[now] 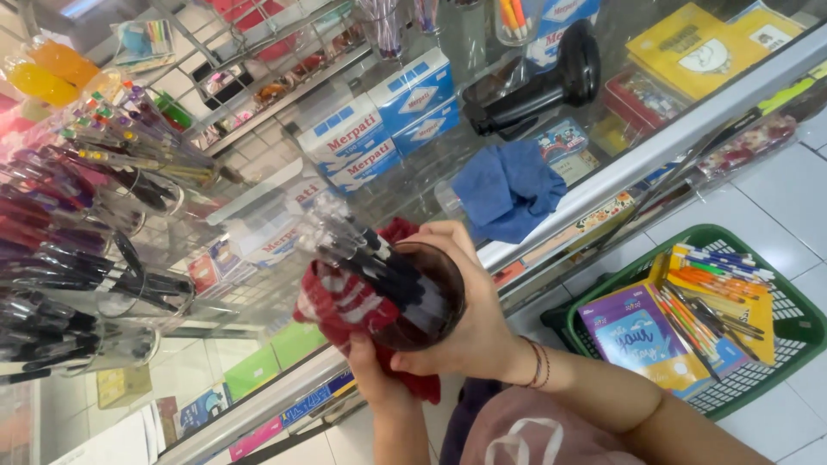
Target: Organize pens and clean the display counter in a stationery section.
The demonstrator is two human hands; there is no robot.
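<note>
The right hand [469, 323] wraps its fingers around a clear round plastic cup [422, 297] packed with black-capped pens [362, 254], too many to count, holding it tilted over the glass-topped bench [620, 168]. The left hand [375, 375] comes up from below, closed on a red cloth with white stripes [340, 310] that presses against the side and underside of the cup. On the right wrist sit 2 thin bracelets [540, 363]. On the bench just beyond the cup lies 1 crumpled blue cloth [508, 189], and beside that 1 black handheld scanner [538, 86]. Near them stand 2 stacks of white-and-blue cardboard boxes [383, 129], about 5 boxes in view. To the left, at least 4 more clear cups of pens [95, 284] lie in a row, with 1 cup of coloured-cap pens [138, 138] above them. On the white tiled floor at the right stands 1 green plastic basket [792, 327] holding a purple booklet [633, 331], yellow packets and loose coloured pens.
</note>
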